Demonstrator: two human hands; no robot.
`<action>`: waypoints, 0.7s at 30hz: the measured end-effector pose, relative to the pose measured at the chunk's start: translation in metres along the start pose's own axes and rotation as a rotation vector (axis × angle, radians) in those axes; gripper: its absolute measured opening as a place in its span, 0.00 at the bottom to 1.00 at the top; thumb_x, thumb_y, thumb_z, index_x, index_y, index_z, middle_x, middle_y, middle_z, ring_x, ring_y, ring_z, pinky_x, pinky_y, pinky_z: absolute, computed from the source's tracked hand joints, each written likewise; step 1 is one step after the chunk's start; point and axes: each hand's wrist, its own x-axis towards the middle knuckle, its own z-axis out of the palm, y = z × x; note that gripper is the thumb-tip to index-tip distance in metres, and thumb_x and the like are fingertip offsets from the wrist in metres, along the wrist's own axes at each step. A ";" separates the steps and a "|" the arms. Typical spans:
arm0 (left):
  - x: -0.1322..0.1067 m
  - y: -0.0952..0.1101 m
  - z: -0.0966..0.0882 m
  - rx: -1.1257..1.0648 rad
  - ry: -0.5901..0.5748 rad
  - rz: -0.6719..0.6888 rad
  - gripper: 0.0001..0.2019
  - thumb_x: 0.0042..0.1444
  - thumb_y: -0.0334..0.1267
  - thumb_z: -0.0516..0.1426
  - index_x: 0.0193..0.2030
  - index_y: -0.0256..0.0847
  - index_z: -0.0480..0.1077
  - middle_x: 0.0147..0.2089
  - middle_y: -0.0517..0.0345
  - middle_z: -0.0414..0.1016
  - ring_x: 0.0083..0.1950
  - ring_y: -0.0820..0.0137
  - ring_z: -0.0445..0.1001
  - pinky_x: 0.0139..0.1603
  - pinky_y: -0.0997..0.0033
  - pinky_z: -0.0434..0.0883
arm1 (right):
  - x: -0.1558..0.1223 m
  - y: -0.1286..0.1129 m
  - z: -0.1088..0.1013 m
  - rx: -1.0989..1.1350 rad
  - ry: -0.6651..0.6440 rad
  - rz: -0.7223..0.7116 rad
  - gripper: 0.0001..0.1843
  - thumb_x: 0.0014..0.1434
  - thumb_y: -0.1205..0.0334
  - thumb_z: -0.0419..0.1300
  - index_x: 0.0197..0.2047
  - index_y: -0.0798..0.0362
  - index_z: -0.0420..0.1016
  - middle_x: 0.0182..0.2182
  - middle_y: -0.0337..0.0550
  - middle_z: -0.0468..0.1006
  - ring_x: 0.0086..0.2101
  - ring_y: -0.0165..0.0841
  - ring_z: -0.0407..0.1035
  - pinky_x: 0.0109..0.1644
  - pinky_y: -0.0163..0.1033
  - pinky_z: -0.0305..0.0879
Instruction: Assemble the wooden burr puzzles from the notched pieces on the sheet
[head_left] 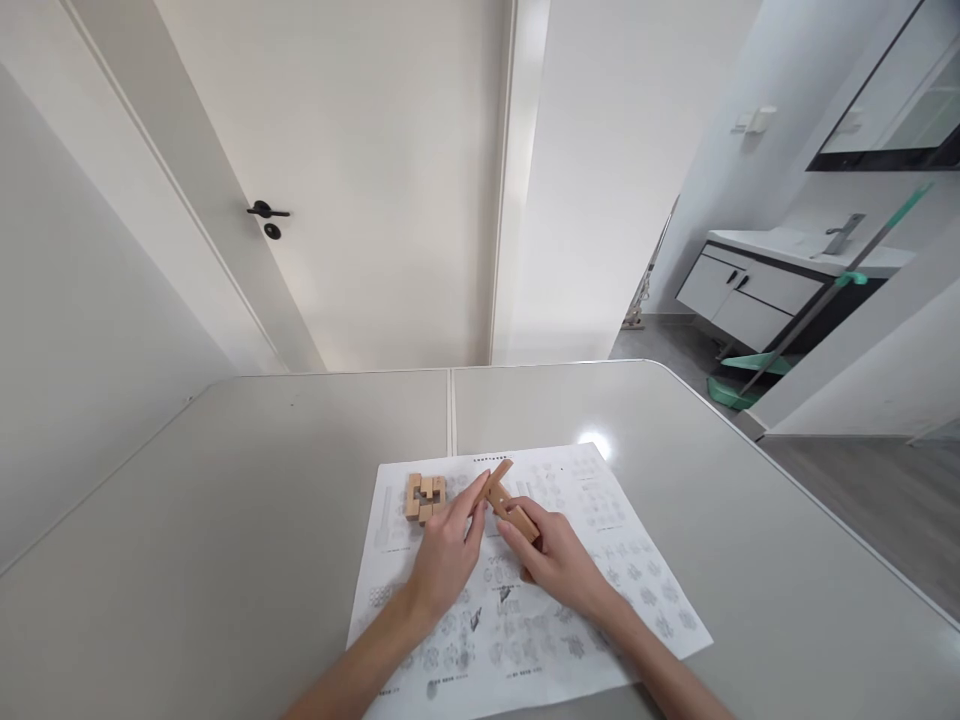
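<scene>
Over the printed sheet [547,620], both hands hold light-brown wooden puzzle pieces that meet at an angle. My left hand [450,545] pinches one wooden piece [500,470] near its lower end; this piece slants up to the right. My right hand [551,550] is closed around a notched wooden piece [523,522], thumb on top and fingers behind. The two pieces touch or cross between my fingertips; the exact fit is partly hidden. Left of my left hand, several notched wooden blocks [415,498] lie grouped on the sheet.
The sheet shows rows of printed diagrams and lies on a grey table [225,540] with a seam [451,415] down its middle. Beyond stands a white door with a black handle [268,210]. At right are a sink cabinet [757,285] and a green dustpan [731,393].
</scene>
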 end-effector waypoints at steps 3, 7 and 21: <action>0.001 0.002 -0.003 0.018 0.008 -0.004 0.22 0.73 0.39 0.50 0.71 0.53 0.61 0.58 0.58 0.80 0.53 0.63 0.82 0.56 0.59 0.79 | -0.001 0.001 0.000 -0.058 0.004 -0.019 0.23 0.71 0.41 0.50 0.30 0.48 0.56 0.22 0.31 0.55 0.20 0.28 0.57 0.23 0.33 0.56; 0.002 0.003 -0.005 0.035 0.010 0.081 0.24 0.74 0.36 0.49 0.74 0.56 0.57 0.63 0.59 0.77 0.57 0.64 0.80 0.58 0.59 0.78 | -0.001 0.003 0.002 0.001 -0.014 -0.014 0.26 0.71 0.41 0.49 0.27 0.47 0.50 0.21 0.31 0.56 0.21 0.28 0.55 0.23 0.34 0.56; -0.003 0.009 -0.003 -0.040 -0.206 0.238 0.26 0.75 0.32 0.44 0.76 0.54 0.52 0.62 0.54 0.77 0.60 0.65 0.78 0.57 0.58 0.80 | -0.001 -0.002 0.003 0.209 -0.050 0.083 0.28 0.69 0.37 0.51 0.27 0.47 0.52 0.17 0.29 0.56 0.17 0.26 0.49 0.21 0.34 0.51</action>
